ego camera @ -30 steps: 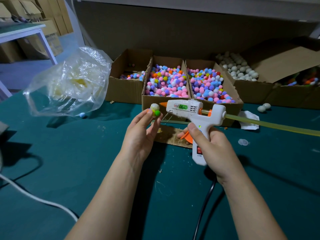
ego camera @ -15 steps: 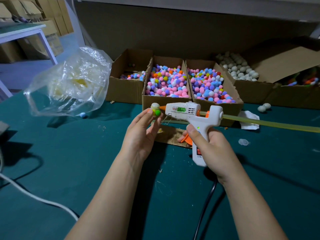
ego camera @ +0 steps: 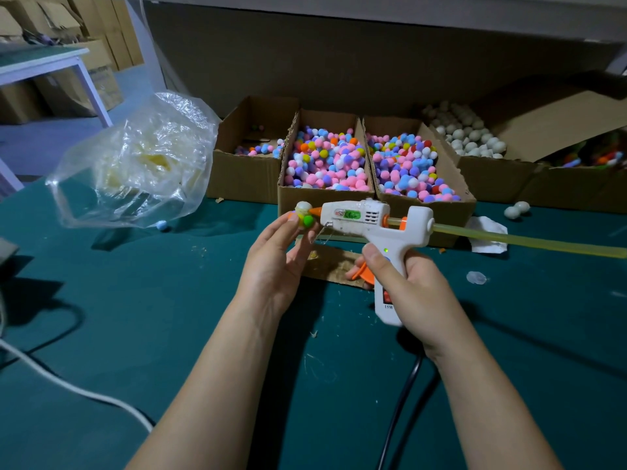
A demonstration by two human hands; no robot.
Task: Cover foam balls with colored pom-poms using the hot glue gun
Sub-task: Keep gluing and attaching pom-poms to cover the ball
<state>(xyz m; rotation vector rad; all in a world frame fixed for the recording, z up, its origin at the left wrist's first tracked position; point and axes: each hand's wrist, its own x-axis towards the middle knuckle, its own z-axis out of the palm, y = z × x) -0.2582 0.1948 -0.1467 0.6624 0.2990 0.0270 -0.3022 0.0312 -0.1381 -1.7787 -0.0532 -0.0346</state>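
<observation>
Left grip (ego camera: 274,262) pinches the foam ball (ego camera: 303,208) at the fingertips, above the surface (ego camera: 135,300). Right grip (ego camera: 407,286) clenched round the hot glue gun (ego camera: 359,218) handle, orange nozzle touching the ball. Ball mostly bare, only a green pom-pom (ego camera: 307,221) and an orange one on it, so early stage, most covering left. Behind: pom-pom boxes (ego camera: 325,164), box of bare balls (ego camera: 468,140) far right, plastic bag (ego camera: 142,161) left. Glue stick (ego camera: 509,237) trails right; reach to the boxes looks unblocked

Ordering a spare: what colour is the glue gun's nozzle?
Orange; the nozzle shows best in the head view.
</observation>
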